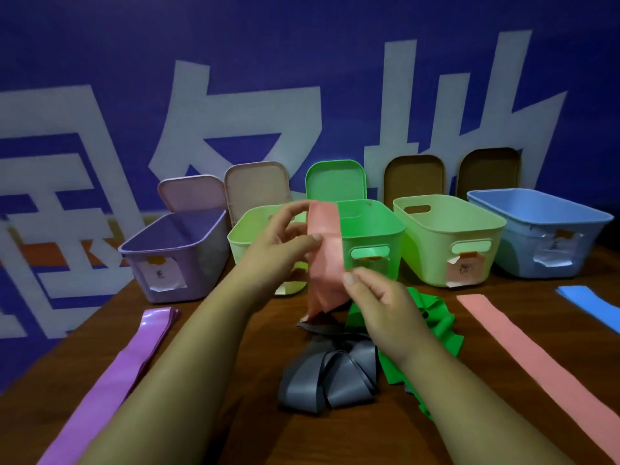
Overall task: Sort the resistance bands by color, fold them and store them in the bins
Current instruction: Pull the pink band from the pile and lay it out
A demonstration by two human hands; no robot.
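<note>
Closest in, at 7 o'clock, purple band [110,380] laid flat and long on brown table [235,380], far end near purple bin [174,260]. Just past the forearms, grey bands [332,374] in a loose tangle at 6 o'clock, touching crumpled green band [436,317] at 4 o'clock. Above that heap, held pink band [323,263] hanging upright at centre, lower end down by the grey tangle, contact unclear. Left hand [278,243] at 9 o'clock of the strip, thumb pressed on its front face, curled fingers behind the top edge, pinching it. Right hand [379,303] at 4 o'clock of the strip, thumb and forefinger pinching the right edge lower down, other fingers loosely curled. At 3 o'clock, flat pink band [523,350] stretched out on the wood; beyond it, blue band [590,302] at the edge of view. Along 12 o'clock, row of five open bins: purple, pale green bin [245,236] partly behind the left hand, green bin [375,229] behind the strip, yellow-green bin [449,236], blue bin [543,229]. Lids [335,179] propped upright behind, against blue wall [302,62] with big white characters. Paper labels [164,273] on bin fronts, writing too blurred to read.
</note>
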